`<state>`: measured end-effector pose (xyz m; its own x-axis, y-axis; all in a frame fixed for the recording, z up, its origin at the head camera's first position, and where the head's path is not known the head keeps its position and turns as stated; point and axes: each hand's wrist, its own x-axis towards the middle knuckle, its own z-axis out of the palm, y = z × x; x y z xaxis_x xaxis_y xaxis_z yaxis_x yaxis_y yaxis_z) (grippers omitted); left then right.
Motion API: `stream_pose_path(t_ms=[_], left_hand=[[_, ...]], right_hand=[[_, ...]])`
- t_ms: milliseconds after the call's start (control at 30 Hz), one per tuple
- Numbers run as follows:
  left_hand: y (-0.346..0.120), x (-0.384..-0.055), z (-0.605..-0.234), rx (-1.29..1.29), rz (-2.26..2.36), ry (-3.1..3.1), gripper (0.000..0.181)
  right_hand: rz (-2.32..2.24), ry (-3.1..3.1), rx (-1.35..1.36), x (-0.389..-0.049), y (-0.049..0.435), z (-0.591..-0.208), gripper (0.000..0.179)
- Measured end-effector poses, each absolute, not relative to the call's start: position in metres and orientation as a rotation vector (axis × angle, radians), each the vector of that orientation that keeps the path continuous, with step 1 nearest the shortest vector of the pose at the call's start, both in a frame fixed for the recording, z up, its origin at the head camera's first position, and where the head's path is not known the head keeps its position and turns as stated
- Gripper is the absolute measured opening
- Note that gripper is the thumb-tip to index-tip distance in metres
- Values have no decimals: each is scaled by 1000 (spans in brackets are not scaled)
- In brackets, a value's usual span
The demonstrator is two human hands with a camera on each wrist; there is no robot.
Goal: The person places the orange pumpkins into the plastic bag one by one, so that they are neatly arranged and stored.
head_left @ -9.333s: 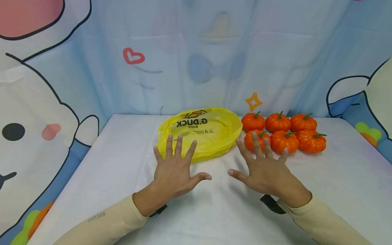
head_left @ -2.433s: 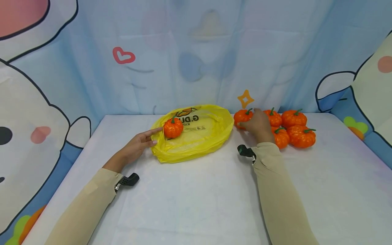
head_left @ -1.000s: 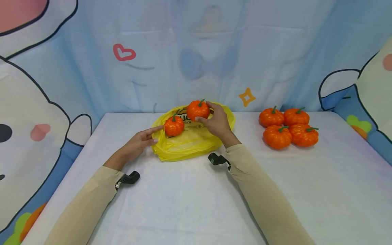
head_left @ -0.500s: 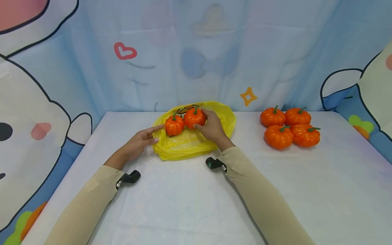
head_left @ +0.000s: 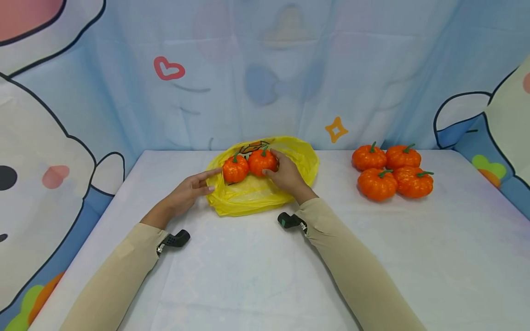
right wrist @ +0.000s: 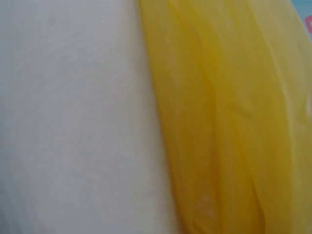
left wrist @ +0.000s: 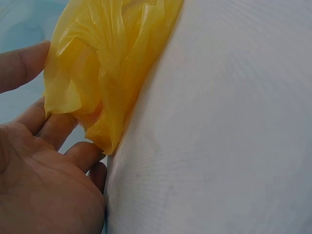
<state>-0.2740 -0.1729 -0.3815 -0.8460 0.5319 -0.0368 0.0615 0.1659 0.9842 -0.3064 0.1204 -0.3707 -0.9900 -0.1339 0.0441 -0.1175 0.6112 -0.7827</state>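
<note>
A yellow plastic bag [head_left: 248, 202] lies spread open on the table, with printing on its inner back side partly covered. Inside it, on the left, sits a small orange toy pumpkin [head_left: 235, 169] with a green stem. A second toy pumpkin [head_left: 262, 162] is right beside it in the bag, gripped from the right by my right hand [head_left: 290, 177] between thumb and fingers. At the bag's left rim my left hand [head_left: 186, 195] rests with loosely extended fingers touching the plastic. The left wrist view has the left hand [left wrist: 53, 165] against the crumpled bag edge [left wrist: 105, 63]; the right wrist view hides the right hand.
Several more toy pumpkins [head_left: 377, 185] stand grouped on the right of the white-covered table [head_left: 232, 266]. A blue cartoon-print curtain [head_left: 285, 73] hangs right behind the table. Small black cameras sit at both wrists.
The right hand has brought a pumpkin from the right-hand group leftward and lowered it into the bag beside the first one, which went in earlier. The left hand has stayed at the bag's left rim recently.
</note>
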Motion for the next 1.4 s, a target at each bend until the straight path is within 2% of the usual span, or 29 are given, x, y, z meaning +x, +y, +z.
stream_pose_path(t_ms=[200,433,633,833,933,1067,1200,1400], left_hand=[[-174,-274,-380,561,1721,2086,61],[-172,-273,-380,553,1715,2071,61],[-167,-274,-383,557,1719,2073,61],[-170,-274,-383,576,1723,2079,61],[-175,-273,-384,566,1717,2102,60],[-178,-272,-385,575,1704,2109,60],[-178,-271,-385,586,1708,2101,60],[-176,-271,-384,601,1716,2086,60]], right_hand=[[-1292,2752,-250,-307,129,-360,73],[-1343,2747,-258,-290,168,-328,69],[-1387,2957,-274,-256,233,-301,61],[-1290,3245,6,-228,330,-285,51],[-1482,3233,63,-222,384,-289,45],[-1813,3060,120,-212,443,-306,50],[-1714,2922,144,-210,478,-334,59],[-1483,2674,105,-213,494,-364,69]])
